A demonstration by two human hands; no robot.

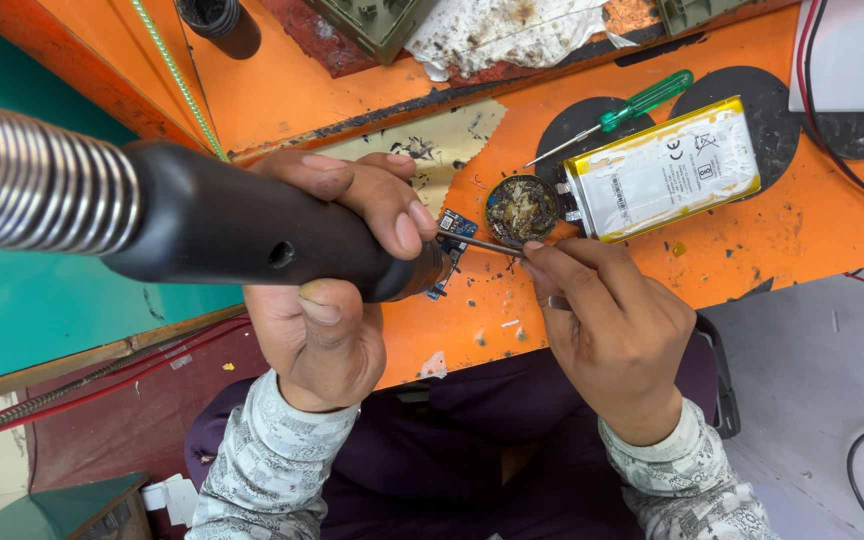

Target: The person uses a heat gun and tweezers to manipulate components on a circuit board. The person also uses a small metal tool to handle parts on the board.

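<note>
Now the left hand (327,300) has a full grip on a black heat tool (242,225), while the right hand (607,325) pinches tweezers (482,244) over a small blue circuit board (455,226) on the orange tabletop (752,250).

Black hot-air wand (252,225) — held level — nozzle over small blue circuit board (456,226).

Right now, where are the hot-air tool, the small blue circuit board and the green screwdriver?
hot-air tool (242,225): head view, on the black handle held in the left hand.
small blue circuit board (458,224): head view, on its visible upper corner beside the nozzle.
green screwdriver (652,98): head view, on the green handle.
</note>
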